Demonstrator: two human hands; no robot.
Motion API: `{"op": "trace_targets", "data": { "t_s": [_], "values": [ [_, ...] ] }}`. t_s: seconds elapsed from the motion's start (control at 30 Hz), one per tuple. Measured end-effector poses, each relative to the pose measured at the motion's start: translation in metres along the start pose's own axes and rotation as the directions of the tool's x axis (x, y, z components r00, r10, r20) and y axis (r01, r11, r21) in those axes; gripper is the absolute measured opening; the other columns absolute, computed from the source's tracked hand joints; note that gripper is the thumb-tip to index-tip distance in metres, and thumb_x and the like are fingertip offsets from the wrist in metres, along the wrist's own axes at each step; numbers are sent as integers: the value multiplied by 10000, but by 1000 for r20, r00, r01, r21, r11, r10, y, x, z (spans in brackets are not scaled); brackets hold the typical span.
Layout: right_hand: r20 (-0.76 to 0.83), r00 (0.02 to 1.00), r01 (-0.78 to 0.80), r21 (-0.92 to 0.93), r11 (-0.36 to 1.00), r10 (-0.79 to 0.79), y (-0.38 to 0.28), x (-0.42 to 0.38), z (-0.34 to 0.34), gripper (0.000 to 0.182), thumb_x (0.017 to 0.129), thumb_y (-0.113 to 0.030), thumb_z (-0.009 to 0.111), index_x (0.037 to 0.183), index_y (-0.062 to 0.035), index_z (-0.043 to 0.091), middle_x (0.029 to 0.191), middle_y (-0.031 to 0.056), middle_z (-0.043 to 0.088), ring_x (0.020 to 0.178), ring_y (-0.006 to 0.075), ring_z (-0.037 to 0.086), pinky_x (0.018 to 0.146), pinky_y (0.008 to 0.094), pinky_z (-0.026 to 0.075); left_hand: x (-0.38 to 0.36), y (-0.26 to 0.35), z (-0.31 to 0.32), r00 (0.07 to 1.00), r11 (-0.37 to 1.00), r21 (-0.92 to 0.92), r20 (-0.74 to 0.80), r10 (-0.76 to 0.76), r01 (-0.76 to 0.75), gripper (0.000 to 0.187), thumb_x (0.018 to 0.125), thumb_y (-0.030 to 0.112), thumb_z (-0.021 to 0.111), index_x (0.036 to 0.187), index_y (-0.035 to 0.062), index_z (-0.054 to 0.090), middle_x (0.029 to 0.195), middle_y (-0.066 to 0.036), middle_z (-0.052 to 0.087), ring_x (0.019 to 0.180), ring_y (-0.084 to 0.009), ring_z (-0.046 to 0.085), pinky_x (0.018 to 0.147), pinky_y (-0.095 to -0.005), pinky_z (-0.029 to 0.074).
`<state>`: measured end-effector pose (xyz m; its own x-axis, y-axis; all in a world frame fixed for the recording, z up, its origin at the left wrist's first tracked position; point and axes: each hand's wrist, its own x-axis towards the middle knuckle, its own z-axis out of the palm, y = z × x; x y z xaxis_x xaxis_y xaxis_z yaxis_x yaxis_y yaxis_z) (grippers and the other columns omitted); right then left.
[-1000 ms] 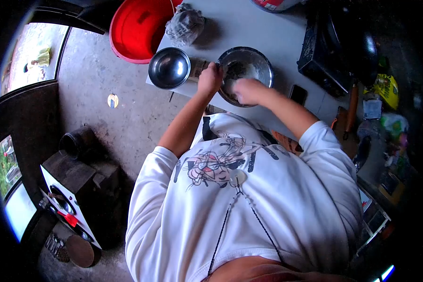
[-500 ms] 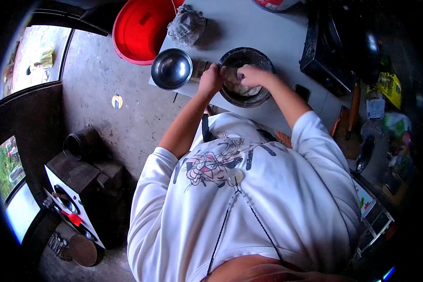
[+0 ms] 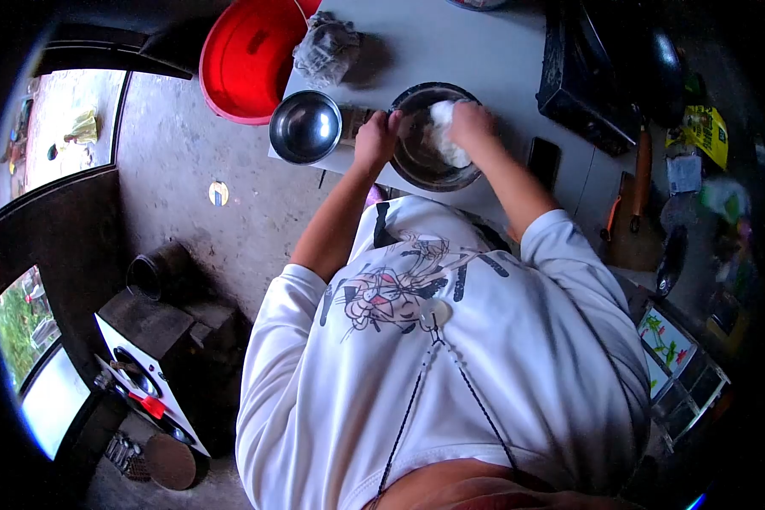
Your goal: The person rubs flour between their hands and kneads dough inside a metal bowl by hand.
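A round dark metal bowl (image 3: 412,170) stands on the table's near side with a soft white mass that looks like dough (image 3: 444,132) in it. My left hand (image 3: 376,140) is closed on the bowl's left rim, thumb toward the inside. Inside the bowl's right half, my right hand (image 3: 473,126) is curled on the dough; it is slightly blurred, and its fingertips are hidden. Left of my left hand, a shiny steel bowl (image 3: 305,127) sits at the table's edge. Between the two bowls lies a brownish flat item (image 3: 354,125), partly covered by my hand.
The pale table (image 3: 433,47) also bears a crumpled grey plastic bag (image 3: 326,51), a dark phone (image 3: 543,163) and a black box-like appliance (image 3: 582,106). A red bucket (image 3: 245,64) is beyond the table's left edge. A dark stove-like block (image 3: 157,327) stands lower left.
My right hand has shifted right in the bowl, and the white dough now bulges up beside it. My left hand stays on the rim. The whole view has shifted slightly.
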<state>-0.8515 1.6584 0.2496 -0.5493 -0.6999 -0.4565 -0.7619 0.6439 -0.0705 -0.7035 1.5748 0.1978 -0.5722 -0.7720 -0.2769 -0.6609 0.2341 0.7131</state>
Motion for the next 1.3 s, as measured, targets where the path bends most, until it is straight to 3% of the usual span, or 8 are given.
{"op": "trace_targets", "data": {
  "t_s": [0.47,0.5,0.6,0.73,0.8,0.93,1.03,1.3],
  "values": [
    [-362,915,325,397,858,-179,-43,34,168,273,745,-92,392,943,41,525,1050,227,487,1011,328,451,883,382,332,0,-5,10,997,997,-49,-55,-55,52,424,830,413,373,777,9,488,756,-259,533,771,-431,496,648,-485,385],
    [-122,826,563,185,805,-550,-31,14,126,276,720,-103,433,930,34,548,1024,232,502,1015,329,449,861,382,353,-2,-4,10,995,997,-55,-88,-55,50,419,832,407,372,779,8,488,752,-259,533,770,-431,496,649,-484,386],
    [474,734,386,297,873,-486,-11,-13,72,282,703,-97,452,934,18,566,985,238,518,1025,323,444,861,380,355,-5,-3,10,990,995,-76,-123,-67,58,411,835,399,371,782,8,488,745,-258,533,766,-432,496,646,-482,386],
    [436,675,519,293,803,-596,-1,-8,86,308,705,-68,454,1004,-17,509,1018,228,494,960,358,466,828,384,376,-4,-6,13,992,992,-103,-93,-88,79,409,836,397,368,788,10,490,740,-260,532,760,-432,495,638,-479,387],
    [-267,788,616,320,720,-555,-12,8,130,258,701,-61,449,930,-5,553,955,222,525,913,357,496,797,398,393,-6,-5,11,993,994,-90,-98,-65,56,410,837,397,365,790,9,489,741,-262,531,759,-433,495,636,-479,387],
    [-569,771,550,367,750,-287,-38,14,117,227,688,-42,446,863,1,585,922,224,537,922,352,493,814,409,381,-7,-2,8,988,994,-64,-121,-100,93,414,841,394,357,796,3,485,754,-261,533,761,-435,494,640,-479,387],
    [457,771,468,64,881,-443,-22,-15,46,287,726,-109,433,952,2,571,1121,179,457,1044,304,434,899,381,333,-7,2,6,986,995,-38,-132,-100,96,417,841,394,355,792,0,483,762,-262,535,765,-434,496,646,-479,389],
    [245,937,268,-56,962,-247,-42,-8,53,353,738,-147,439,1064,-17,475,1126,183,450,1042,299,444,847,382,381,4,-3,4,993,999,-15,-111,-30,28,412,828,398,379,783,4,492,759,-262,538,763,-424,507,658,-483,394]
  ]
}}
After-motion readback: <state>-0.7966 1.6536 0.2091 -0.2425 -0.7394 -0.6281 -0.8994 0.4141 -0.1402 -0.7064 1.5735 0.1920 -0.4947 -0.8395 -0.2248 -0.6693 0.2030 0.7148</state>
